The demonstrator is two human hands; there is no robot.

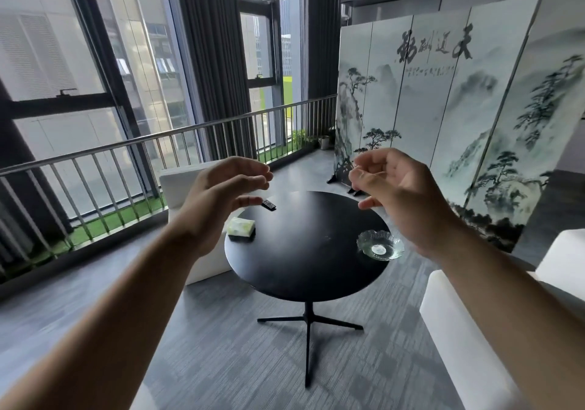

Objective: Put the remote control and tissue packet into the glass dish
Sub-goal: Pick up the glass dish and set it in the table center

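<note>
Here, table (304, 251): round, black, on a single post with spread feet; it serves as the landmark.
Dish (380, 245): clear glass with a fluted rim, on the table near its right edge, nothing in it.
Tissues (242, 227): a pale green-and-white packet lying flat on the table near its left edge, well apart from the dish.
Remote (269, 204): small and dark, on the table's far left edge, beyond the tissues; the left thumb tip overlaps its near end in the view, and contact cannot be told.
Left hand (218, 200): raised above the table's left side, fingers loosely curved and apart, holding nothing.
Right hand (402, 194): raised above the table's right side, over the dish, fingers curled but apart, palm empty.
Screen (449, 118): folding, painted with pines and mountains, standing behind the table to the right.
Railing (177, 143): metal, behind the table to the left.
</note>
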